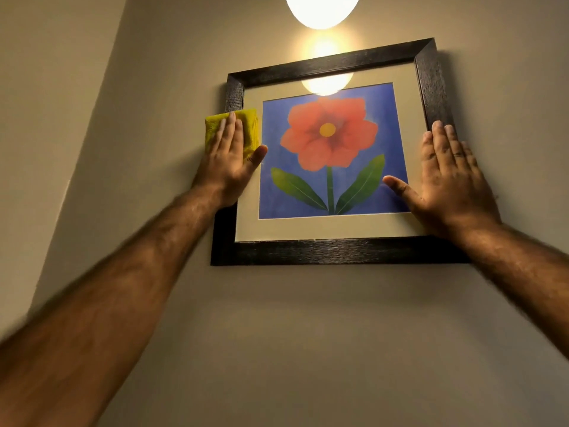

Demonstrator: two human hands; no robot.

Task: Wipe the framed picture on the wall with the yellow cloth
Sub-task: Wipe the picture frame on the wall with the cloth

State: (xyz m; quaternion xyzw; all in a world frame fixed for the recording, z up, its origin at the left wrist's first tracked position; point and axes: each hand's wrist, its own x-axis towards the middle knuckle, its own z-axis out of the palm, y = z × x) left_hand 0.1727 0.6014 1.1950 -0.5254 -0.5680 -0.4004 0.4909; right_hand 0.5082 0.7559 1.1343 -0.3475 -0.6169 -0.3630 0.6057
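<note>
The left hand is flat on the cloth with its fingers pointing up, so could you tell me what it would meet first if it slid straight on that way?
Probably the top left corner of the dark frame. The left hand presses the yellow cloth over the frame's left side, fingers pointing up along it; beyond that is bare wall.

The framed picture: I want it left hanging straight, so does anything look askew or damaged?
The framed picture looks tilted, right side higher, though the wide-angle view may exaggerate this. No damage shows; only the lamp reflects in the glass.

I'm looking at what seems a home interior, though the view is narrow: a plain beige wall (pixel 308 334), a framed flower print (pixel 329 155) hung on it, and a glowing round lamp (pixel 321 9) above.
</note>
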